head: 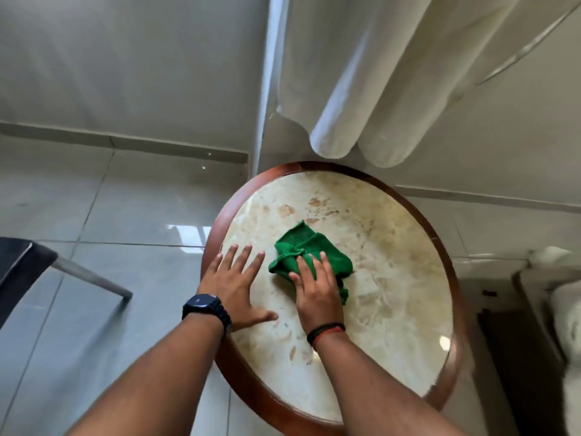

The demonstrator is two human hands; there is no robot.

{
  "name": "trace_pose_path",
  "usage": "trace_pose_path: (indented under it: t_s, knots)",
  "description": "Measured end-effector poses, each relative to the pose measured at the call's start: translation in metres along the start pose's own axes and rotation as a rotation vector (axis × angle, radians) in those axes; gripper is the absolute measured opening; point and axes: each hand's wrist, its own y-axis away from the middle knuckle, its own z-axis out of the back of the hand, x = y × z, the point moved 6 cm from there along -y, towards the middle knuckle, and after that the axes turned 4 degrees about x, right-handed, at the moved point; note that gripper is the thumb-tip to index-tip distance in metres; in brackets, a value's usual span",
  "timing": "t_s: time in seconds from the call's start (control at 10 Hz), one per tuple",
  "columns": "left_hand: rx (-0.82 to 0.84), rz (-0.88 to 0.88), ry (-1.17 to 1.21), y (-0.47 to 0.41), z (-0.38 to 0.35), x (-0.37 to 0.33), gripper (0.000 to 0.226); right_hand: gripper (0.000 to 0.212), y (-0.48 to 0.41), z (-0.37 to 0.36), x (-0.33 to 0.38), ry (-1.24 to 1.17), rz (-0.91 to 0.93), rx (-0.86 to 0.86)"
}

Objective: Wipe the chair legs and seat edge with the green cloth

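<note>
With the right hand pressing the crumpled green cloth onto the round table at centre frame and the left hand flat and empty beside it, gathering the cloth firmly should precede reaching the chair at the left edge.

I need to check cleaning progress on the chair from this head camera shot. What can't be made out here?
- Dark chair at the left edge: only a seat corner and one grey leg show; the frame cuts off the rest.
- Crumpled green cloth: its near part is hidden under the right hand.
- Round marble table with a wooden rim: its base is hidden by its own top.
- Chair dirt: too small to judge.
</note>
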Motion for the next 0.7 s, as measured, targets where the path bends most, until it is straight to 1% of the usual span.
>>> trace_pose_path:
  t_s: [0.1,0.2,0.3,0.4,0.5,0.6,0.7]
  knots:
    - [0.066,-0.023,-0.024,-0.002,-0.018,-0.012,0.130,0.038,0.018,-0.004,-0.012,0.026,-0.046,0.101]
    - [0.135,0.011,-0.023,0.002,-0.033,-0.009,0.135,0.053,0.027,-0.012,-0.015,0.077,-0.083,0.267]
    - [0.168,0.022,-0.061,0.007,-0.041,-0.005,0.138,0.063,0.030,-0.026,-0.016,0.078,-0.082,0.425]
    - [0.177,0.033,-0.069,0.007,-0.041,-0.005,0.139,0.067,0.028,-0.033,-0.018,0.088,-0.084,0.488]
    - [0.175,0.049,-0.067,0.010,-0.036,-0.009,0.138,0.070,0.026,-0.029,-0.015,0.114,-0.090,0.524]
    - [0.148,0.063,-0.062,0.013,-0.018,-0.012,0.136,0.076,0.017,-0.014,-0.010,0.116,-0.097,0.491]
    - [0.086,0.077,-0.018,0.023,0.017,-0.015,0.133,0.078,0.000,0.019,-0.004,0.069,-0.119,0.413]
